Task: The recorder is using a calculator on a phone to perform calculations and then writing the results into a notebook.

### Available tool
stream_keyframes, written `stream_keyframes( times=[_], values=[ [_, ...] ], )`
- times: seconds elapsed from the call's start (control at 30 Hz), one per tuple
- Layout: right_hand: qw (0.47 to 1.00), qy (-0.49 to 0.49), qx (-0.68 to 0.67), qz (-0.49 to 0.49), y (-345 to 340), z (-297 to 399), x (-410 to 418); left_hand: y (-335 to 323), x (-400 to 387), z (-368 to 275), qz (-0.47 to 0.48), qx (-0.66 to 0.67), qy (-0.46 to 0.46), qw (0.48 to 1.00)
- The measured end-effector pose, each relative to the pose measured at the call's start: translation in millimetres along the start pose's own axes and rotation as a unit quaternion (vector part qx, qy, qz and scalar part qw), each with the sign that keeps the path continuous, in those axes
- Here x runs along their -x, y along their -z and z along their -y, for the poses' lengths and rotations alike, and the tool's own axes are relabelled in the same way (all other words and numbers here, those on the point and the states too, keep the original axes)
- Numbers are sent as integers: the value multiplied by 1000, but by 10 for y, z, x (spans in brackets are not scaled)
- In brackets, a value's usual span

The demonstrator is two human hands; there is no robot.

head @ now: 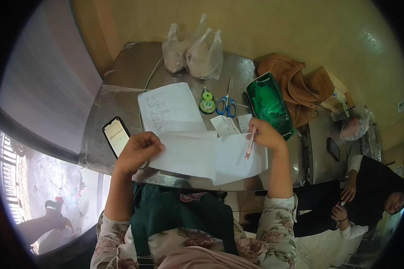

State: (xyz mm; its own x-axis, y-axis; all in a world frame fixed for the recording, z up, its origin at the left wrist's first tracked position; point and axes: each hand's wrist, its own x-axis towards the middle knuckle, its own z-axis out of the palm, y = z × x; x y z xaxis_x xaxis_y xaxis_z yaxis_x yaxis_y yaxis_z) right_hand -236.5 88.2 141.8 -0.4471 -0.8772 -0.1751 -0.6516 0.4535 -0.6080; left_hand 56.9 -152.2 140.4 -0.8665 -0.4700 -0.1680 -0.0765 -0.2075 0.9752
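My left hand (pixel 139 150) pinches the left edge of an open white paper booklet (pixel 188 153) with blank-looking pages. A pen (pixel 251 143) is in my right hand (pixel 264 133), which also touches the booklet's upper right edge. Behind the booklet lies a lined notebook (pixel 171 107) bearing handwriting, partly covered by it. A smartphone (pixel 116 134) showing a calculator lies beside my left hand. Small paper slips (pixel 225 125), a green correction tape (pixel 207 101) and blue-handled scissors (pixel 227 103) lie beyond the booklet.
Tied plastic bags (pixel 202 57) stand at the back of the metal table (pixel 124 72). A green pencil case (pixel 269 101), a brown bag (pixel 289 84) and a cardboard box (pixel 330 87) are at the right. Another phone (pixel 333 149) lies near a seated person (pixel 367 195).
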Motion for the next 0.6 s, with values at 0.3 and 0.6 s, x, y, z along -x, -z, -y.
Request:
stream_keyframes(
  times=[0.3, 0.6],
  values=[
    [990, -44, 12, -134, -170, -31, -69, -230, -40, 292, -77, -387, -143, 908],
    [971, 50, 9, -232, -257, 48, -343, -801, -64, 543, -70, -611, -315, 723]
  ],
)
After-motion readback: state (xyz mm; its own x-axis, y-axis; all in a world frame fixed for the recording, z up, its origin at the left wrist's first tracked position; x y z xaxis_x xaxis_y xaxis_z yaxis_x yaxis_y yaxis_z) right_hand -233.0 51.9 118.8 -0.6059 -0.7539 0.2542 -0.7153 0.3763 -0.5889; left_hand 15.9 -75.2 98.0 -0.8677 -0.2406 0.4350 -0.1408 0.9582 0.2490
